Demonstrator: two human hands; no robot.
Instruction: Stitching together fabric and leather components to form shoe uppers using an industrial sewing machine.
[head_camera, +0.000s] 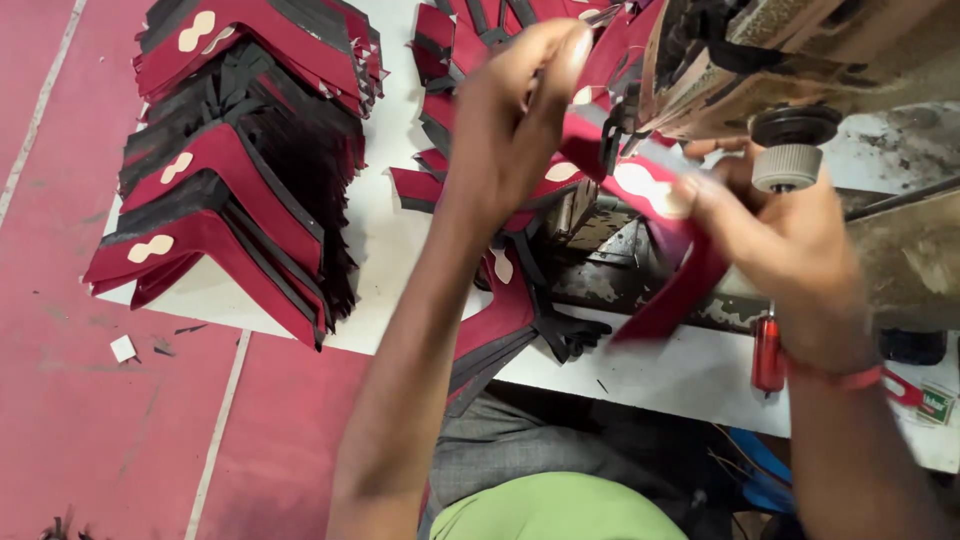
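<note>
At the sewing machine (800, 60), the left hand (510, 120) is raised with fingers pressed together, pinching the upper end of a red fabric piece (650, 200) that carries a cream patch. The right hand (790, 240) pinches the same piece just below the machine's knurled knob (788, 165), thumb on the patch; its loose tail hangs over the white table's (680, 375) front edge. Left of the machine, a fanned stack of red-and-black pieces (230, 170) reaches the table's left edge, with bare tabletop between stack and hands. A red screwdriver (768, 352) stands below the right wrist.
</note>
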